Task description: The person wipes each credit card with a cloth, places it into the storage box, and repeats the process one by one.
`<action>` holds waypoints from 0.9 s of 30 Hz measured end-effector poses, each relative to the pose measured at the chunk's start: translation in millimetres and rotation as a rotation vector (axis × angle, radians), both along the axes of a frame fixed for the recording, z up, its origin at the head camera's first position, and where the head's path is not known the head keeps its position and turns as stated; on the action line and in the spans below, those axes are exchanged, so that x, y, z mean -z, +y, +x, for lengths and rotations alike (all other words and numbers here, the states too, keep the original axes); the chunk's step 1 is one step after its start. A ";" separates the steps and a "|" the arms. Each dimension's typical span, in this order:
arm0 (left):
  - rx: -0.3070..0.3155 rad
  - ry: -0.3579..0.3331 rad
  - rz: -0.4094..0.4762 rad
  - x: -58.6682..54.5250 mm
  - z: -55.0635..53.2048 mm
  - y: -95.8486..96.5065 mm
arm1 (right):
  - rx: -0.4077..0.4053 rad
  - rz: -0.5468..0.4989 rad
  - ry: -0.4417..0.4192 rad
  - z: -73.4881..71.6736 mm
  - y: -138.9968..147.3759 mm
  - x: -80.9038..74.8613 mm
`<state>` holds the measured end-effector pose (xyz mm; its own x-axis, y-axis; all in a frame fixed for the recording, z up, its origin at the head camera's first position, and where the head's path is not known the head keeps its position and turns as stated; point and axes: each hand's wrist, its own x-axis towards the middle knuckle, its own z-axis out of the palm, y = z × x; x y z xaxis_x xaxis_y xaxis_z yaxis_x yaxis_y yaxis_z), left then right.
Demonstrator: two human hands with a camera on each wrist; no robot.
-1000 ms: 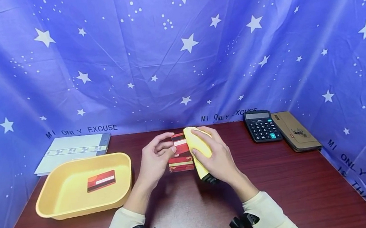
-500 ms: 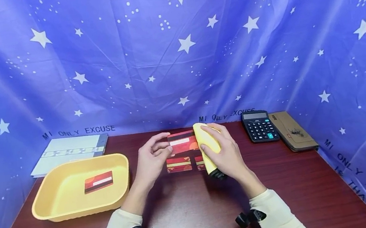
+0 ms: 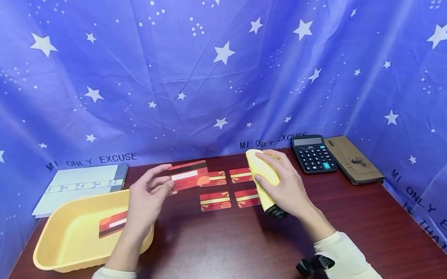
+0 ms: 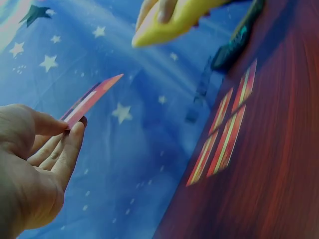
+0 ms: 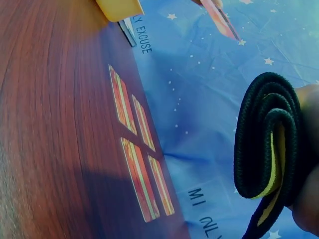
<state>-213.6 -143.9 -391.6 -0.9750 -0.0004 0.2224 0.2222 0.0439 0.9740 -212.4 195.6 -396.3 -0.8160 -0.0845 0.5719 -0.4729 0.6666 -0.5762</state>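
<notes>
My left hand (image 3: 146, 200) pinches a red card (image 3: 189, 175) by its left end, between thumb and fingers, above the table. The card's dark stripe and white strip face the head camera; the left wrist view shows the card (image 4: 93, 102) nearly edge-on. In my right hand (image 3: 285, 183) is a folded yellow cloth (image 3: 264, 172), gripped from the side. Its black-bound, layered edge (image 5: 249, 134) shows close up in the right wrist view. Several red cards with a yellow band, such as the front left card (image 3: 215, 201), lie in two rows between the hands.
A yellow basin (image 3: 47, 250) on the left holds another red card (image 3: 110, 224), partly behind my left forearm. Behind it lies a white and grey box-like item (image 3: 78, 183). A black calculator (image 3: 315, 157) and a brown wallet (image 3: 354, 161) lie at the back right.
The left hand has drawn the card leftwards out of the cloth, towards the basin. The right hand has moved a little right with the cloth, uncovering the cards on the table.
</notes>
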 end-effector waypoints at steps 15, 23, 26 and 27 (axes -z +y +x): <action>-0.081 -0.030 -0.254 -10.1 14.3 -101.3 | 0.019 0.003 -0.012 -0.3 12.8 2.7; -0.061 -0.076 -0.320 5.9 22.9 -143.3 | 0.021 0.006 -0.020 -1.8 17.6 6.8; -0.045 -0.098 -0.322 12.7 23.2 -153.7 | 0.025 -0.001 -0.021 -2.6 19.5 8.6; -0.037 -0.104 -0.323 15.3 22.9 -156.6 | 0.026 -0.002 -0.021 -2.8 19.9 9.3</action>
